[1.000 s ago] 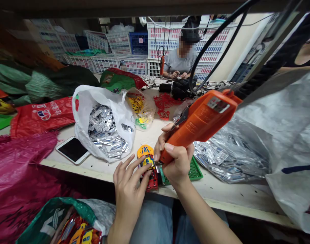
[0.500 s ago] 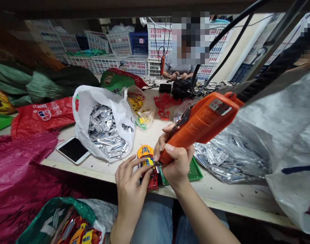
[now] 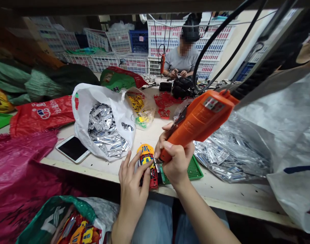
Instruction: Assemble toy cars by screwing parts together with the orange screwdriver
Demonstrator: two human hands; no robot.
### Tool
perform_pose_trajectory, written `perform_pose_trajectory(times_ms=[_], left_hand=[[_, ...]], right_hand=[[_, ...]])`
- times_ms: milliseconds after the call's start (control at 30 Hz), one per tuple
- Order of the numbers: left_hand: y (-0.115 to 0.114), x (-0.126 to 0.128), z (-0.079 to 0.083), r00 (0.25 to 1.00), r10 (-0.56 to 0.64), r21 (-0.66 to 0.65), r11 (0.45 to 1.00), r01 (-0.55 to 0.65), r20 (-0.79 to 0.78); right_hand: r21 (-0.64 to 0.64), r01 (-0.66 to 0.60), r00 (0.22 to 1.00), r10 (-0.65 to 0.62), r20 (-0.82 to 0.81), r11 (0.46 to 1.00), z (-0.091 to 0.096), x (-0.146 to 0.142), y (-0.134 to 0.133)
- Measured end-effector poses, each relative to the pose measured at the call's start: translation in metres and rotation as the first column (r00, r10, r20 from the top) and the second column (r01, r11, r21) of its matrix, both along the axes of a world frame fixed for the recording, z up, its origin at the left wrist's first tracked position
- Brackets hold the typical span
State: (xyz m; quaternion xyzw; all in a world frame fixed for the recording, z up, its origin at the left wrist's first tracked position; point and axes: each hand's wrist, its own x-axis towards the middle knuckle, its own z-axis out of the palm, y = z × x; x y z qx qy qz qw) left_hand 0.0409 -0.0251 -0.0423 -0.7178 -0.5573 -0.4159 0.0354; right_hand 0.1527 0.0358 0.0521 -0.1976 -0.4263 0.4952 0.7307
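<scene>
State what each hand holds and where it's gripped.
Right hand: the orange electric driver, by its lower body. Left hand: touching the toy car; whether it grips it, I cannot tell.

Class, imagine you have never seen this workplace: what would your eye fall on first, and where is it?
Probably the big orange tool, gripped in the right hand just right of centre. Next might be the bright toy car below centre, partly covered by the left hand's fingers. Left of centre, a white bag gapes open, showing shiny silver pieces.
</scene>
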Motion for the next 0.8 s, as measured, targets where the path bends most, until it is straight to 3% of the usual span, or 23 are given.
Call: perform_pose_trajectory(times_ms=[167, 433, 567, 633, 733, 800], left_hand=[[-0.003, 0.003, -0.003, 0.998, 0.02, -0.008, 1.0, -0.02, 0.057], [0.001, 0.004, -0.002, 0.992, 0.04, -0.033, 0.999, -0.037, 0.118], [0.003, 0.002, -0.003, 0.992, 0.038, -0.035, 0.999, -0.034, 0.116], [0.004, 0.001, -0.003, 0.993, 0.031, -0.052, 0.998, -0.025, 0.117], [0.003, -0.001, -0.002, 0.989, 0.006, -0.083, 0.997, 0.006, 0.148], [0.003, -0.002, -0.003, 0.983, -0.017, -0.096, 0.995, 0.035, 0.183]], right_hand=[[-0.007, -0.065, 0.997, 0.065, 0.037, 0.998, 0.002, -0.001, 0.001], [0.027, -0.247, 0.94, 0.233, 0.248, 0.969, -0.001, -0.01, 0.01], [-0.009, -0.332, 0.926, 0.328, 0.187, 0.943, -0.001, -0.009, 0.012], [-0.024, -0.283, 0.952, 0.284, 0.112, 0.959, -0.001, -0.002, 0.012], [-0.025, -0.05, 0.998, 0.051, 0.038, 0.998, 0.001, 0.021, 0.011], [-0.021, 0.108, 0.994, -0.107, 0.034, 0.994, 0.0, 0.042, 0.01]])
